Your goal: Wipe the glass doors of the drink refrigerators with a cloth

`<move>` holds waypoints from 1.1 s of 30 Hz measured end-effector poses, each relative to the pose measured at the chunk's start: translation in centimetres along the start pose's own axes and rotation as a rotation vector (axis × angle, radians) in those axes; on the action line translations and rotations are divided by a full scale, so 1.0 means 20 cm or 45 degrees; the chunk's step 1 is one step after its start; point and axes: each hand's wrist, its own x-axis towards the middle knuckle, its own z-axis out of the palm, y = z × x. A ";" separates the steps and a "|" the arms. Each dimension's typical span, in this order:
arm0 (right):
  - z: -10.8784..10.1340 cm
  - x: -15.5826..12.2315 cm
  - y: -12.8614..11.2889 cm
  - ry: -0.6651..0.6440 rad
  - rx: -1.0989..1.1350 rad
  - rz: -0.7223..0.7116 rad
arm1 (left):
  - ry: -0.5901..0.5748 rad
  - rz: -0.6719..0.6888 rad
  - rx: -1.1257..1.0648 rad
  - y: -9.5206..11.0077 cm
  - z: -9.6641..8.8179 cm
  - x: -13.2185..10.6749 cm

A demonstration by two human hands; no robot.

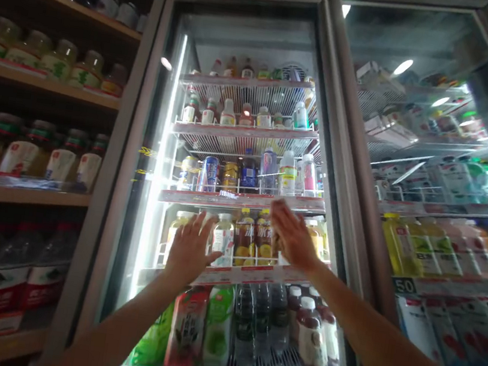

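Observation:
I face a lit drinks fridge (251, 32) with wire shelves full of bottles and cans. My left hand (189, 249) is raised in front of the third shelf, fingers stretched out and apart, holding nothing. My right hand (293, 235) is up beside it, fingers extended flat toward the yellow-labelled bottles (245, 238) on that shelf. Whether either hand touches the bottles or a glass pane I cannot tell. Cans (209, 173) stand on the shelf above the hands. Larger bottles, green (218, 325) and dark (247, 323), fill the shelf below them.
A second fridge with a closed glass door (436, 173) stands to the right, reflecting ceiling lights. Wooden shelves (43, 91) on the left carry jars and large bottles. A grey frame post (109, 176) separates those shelves from the fridge.

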 end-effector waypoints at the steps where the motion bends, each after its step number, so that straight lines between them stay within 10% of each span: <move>1: 0.00 0.01 0.05 0.085 -0.025 0.181 | -0.026 -0.001 0.005 -0.02 -0.01 0.01; 5: 0.01 0.12 0.08 0.218 -0.025 0.494 | -0.135 -0.026 0.014 -0.06 -0.04 0.07; 11: -0.01 0.14 -0.04 -0.168 0.060 -0.160 | -0.157 0.000 0.012 -0.09 -0.05 0.10; 17: -0.05 0.15 0.16 0.151 -0.093 0.564 | -0.146 -0.112 -0.006 -0.12 -0.05 0.12; 23: 0.03 0.18 -0.14 -0.132 0.064 -0.167 | -0.207 -0.126 0.032 -0.11 -0.08 0.12; 29: 0.00 0.24 0.05 0.164 -0.024 0.402 | -0.248 -0.088 0.009 -0.13 -0.09 0.11; 33: 0.05 0.31 -0.12 0.039 0.036 0.148 | -0.264 -0.108 0.014 -0.12 -0.09 0.11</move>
